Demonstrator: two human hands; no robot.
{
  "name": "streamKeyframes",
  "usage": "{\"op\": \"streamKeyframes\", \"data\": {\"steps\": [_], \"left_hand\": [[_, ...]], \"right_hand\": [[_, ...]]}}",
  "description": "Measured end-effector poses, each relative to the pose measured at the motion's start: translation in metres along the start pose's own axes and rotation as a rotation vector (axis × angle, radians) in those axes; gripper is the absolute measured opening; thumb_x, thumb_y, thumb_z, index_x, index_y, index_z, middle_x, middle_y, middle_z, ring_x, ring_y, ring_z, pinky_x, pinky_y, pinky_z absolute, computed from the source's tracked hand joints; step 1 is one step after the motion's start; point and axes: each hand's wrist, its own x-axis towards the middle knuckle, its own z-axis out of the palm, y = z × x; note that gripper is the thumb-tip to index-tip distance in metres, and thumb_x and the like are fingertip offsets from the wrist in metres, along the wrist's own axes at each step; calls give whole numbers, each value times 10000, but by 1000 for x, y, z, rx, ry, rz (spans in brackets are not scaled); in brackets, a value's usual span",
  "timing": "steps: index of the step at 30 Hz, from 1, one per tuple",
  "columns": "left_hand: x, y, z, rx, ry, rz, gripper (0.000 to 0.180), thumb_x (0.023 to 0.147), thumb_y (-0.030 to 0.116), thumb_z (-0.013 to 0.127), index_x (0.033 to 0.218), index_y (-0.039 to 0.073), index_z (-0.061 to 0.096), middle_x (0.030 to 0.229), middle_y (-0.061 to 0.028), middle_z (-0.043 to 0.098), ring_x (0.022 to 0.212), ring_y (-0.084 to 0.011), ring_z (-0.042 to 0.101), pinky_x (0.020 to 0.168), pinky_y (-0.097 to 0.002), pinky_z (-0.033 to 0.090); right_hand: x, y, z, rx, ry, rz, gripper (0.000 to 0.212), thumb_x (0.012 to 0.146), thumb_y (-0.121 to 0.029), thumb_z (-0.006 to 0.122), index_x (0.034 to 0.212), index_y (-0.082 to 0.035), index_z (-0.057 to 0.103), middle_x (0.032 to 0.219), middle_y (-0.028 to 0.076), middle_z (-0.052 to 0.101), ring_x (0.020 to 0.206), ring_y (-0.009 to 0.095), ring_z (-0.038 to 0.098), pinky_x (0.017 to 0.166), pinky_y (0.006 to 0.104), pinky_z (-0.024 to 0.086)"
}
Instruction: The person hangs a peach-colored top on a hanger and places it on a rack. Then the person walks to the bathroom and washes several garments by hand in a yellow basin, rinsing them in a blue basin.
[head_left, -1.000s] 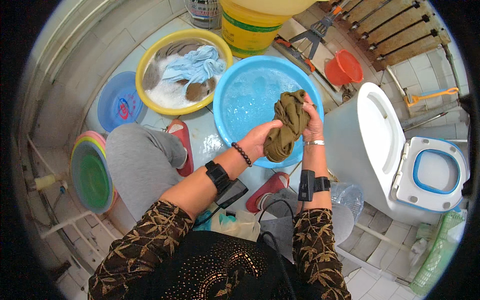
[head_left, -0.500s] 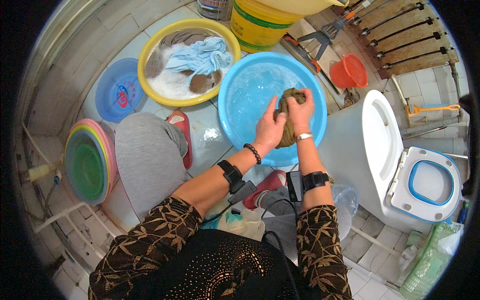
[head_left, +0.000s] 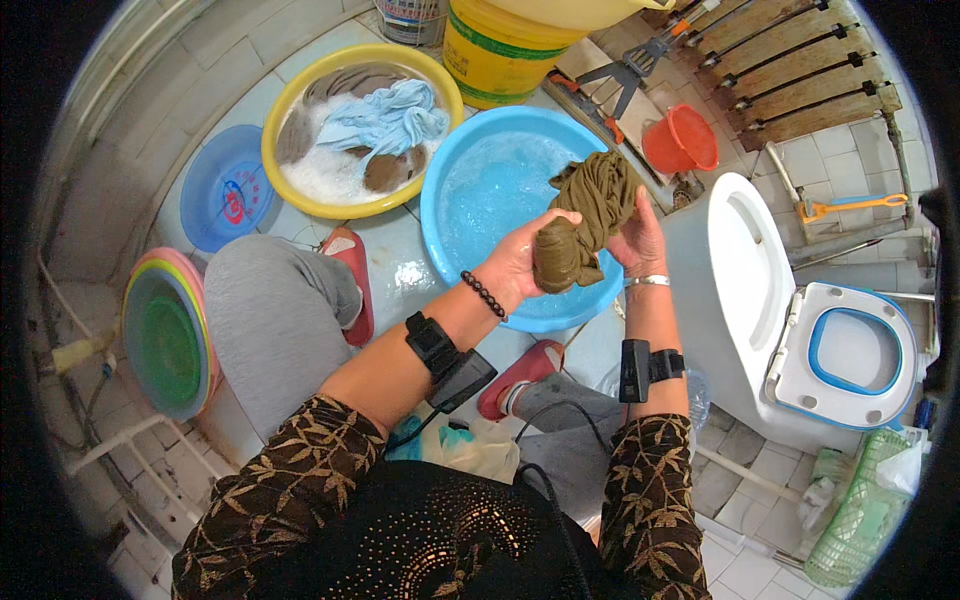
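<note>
A wet, twisted olive-brown cloth (head_left: pixel 590 205) is bunched between my two hands, above the right side of a light blue basin (head_left: pixel 450 262) of water. My left hand (head_left: pixel 528 258) grips its near left end, thumb on top. Around its right side curls my right hand (head_left: pixel 640 238), with some fingers hidden behind the fabric. Just left of the blue basin, a yellow basin (head_left: pixel 330 208) contains sudsy water, a pale blue cloth (head_left: pixel 385 118) and darker fabric partly under the foam.
A yellow bucket (head_left: pixel 505 60) stands behind the basins. At right are a small red bucket (head_left: pixel 682 138) and a white toilet (head_left: pixel 735 300). A shallow blue basin (head_left: pixel 222 195) and stacked basins (head_left: pixel 165 335) lie left, beside my grey-trousered knee.
The olive-brown cloth has come up toward me and shows larger, less squeezed together. My hands have moved farther apart, the right one shifting rightward. The view has shifted slightly.
</note>
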Motion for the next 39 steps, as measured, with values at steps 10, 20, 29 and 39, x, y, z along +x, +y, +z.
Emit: {"op": "streamKeyframes", "data": {"steps": [10,20,29,39], "left_hand": [[-6,4,31,510,-201,154,582,787,111,742,1280,38,441,1091,-63,598,942,-164,610,822,-328,518],[9,-14,-39,1385,581,368,743,691,208,739,1283,-14,350,1065,-250,612,1032,-409,582,873,-449,475],[-3,-16,-25,1687,567,645,1076,721,220,737,1499,79,7,934,-264,618,870,-469,603,769,-506,493],[-15,6,25,971,254,629,493,761,168,679,1195,-11,528,1056,-143,672,910,-279,662,821,-383,518]], "right_hand": [[17,-42,30,-688,121,32,272,759,-195,693,944,-23,592,858,48,631,726,143,586,689,295,498],[39,65,36,-1936,343,-294,286,625,-151,746,814,-18,578,842,192,598,800,387,588,703,441,478],[43,66,12,-1558,678,-288,256,709,-155,717,871,-23,569,833,170,620,717,317,591,679,397,479],[-4,-14,53,-501,-20,-90,734,858,-200,601,1479,-46,242,1373,185,451,1227,284,493,1050,416,374]]}}
